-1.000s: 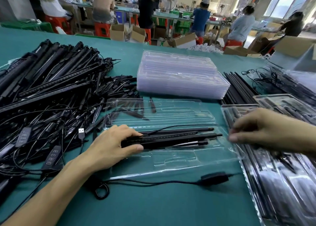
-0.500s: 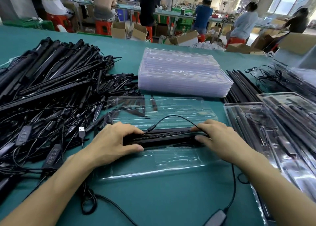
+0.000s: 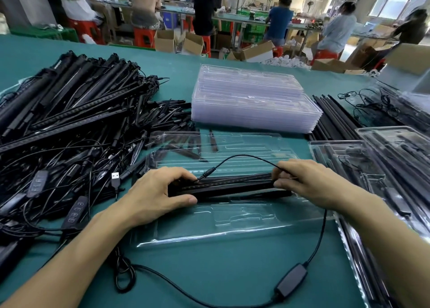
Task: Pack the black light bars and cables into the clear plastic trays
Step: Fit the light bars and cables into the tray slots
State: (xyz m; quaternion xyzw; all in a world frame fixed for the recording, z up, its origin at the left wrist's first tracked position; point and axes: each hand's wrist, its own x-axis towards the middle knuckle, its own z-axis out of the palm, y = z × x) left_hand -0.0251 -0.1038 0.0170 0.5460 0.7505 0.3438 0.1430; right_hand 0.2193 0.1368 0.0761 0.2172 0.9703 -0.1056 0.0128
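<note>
Both hands (image 3: 158, 191) (image 3: 309, 184) gripping light bars (image 3: 230, 187), over tray (image 3: 232, 229)

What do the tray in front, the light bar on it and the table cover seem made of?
The tray: thin clear plastic, glossy; the teal beneath shows through and moulded edges catch highlights. The light bar: black, satin, straight and rigid; plastic or coated metal, cannot tell. The table cover: teal, dull, even; probably felt or a rubber mat.
</note>
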